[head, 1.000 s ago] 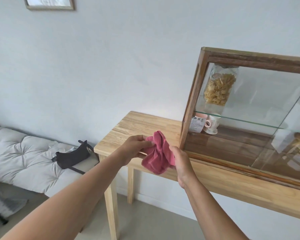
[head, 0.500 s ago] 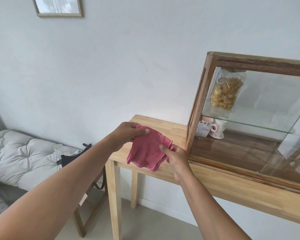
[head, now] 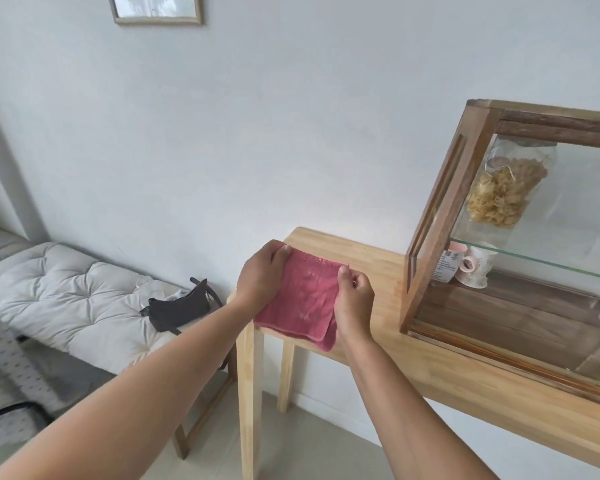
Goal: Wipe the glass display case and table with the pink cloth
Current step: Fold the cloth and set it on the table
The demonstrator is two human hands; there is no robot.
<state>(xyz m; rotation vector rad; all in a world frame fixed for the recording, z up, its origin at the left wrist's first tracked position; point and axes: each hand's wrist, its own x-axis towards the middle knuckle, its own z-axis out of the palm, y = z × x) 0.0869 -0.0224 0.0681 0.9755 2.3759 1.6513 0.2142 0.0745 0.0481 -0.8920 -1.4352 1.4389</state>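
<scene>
The pink cloth point(head: 303, 296) is spread out flat and folded double between both hands, above the left end of the light wooden table point(head: 378, 271). My left hand point(head: 260, 275) grips its left edge, thumb on top. My right hand point(head: 354, 304) pinches its right edge. To the right on the table stands the glass display case point(head: 440, 216) with a dark wooden frame. Inside it are a bag of dried yellow pieces point(head: 503, 195) and a pale cup point(head: 475, 268) under a glass shelf.
A cushioned bench point(head: 66, 299) with a white tufted pad stands left of the table, with a dark handbag point(head: 181, 306) on it. A framed picture point(head: 156, 8) hangs high on the white wall. A patterned grey fabric point(head: 4, 375) lies at far left.
The cloth was bunched between my hands one second ago; it has been opened out and folded flat. The view has shifted left, so the case sits further right.
</scene>
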